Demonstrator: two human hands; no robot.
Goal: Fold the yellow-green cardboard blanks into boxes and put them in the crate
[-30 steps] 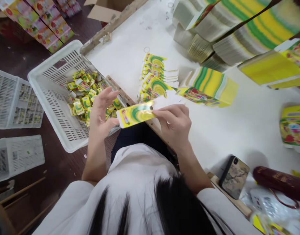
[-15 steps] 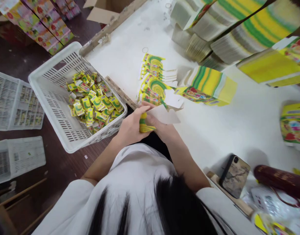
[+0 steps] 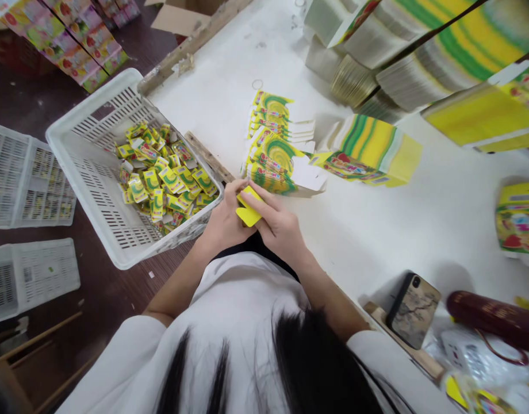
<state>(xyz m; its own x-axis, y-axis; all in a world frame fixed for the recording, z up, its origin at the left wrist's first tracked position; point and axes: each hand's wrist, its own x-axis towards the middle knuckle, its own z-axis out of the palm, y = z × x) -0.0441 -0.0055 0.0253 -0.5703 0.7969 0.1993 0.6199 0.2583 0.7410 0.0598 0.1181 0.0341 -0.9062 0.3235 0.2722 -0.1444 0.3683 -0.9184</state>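
Small yellow carton (image 3: 248,215) was held at frame centre, between both hands, above the tabletop's near edge. Fingers of the left hand (image 3: 230,215) were clamped on the carton's left side; fingers of the right hand (image 3: 278,221) were clamped on its right side. Carton was partly covered by the fingers. Loose flat cartons (image 3: 271,158) were fanned out on the tabletop (image 3: 355,230), just beyond the hands, with a carton bundle (image 3: 368,150) to their right. White basket (image 3: 92,190), left of the hands, was partly filled with small yellow packs (image 3: 172,179). Phone (image 3: 414,310) and dark red cylindrical item (image 3: 493,316) were seen lower right.
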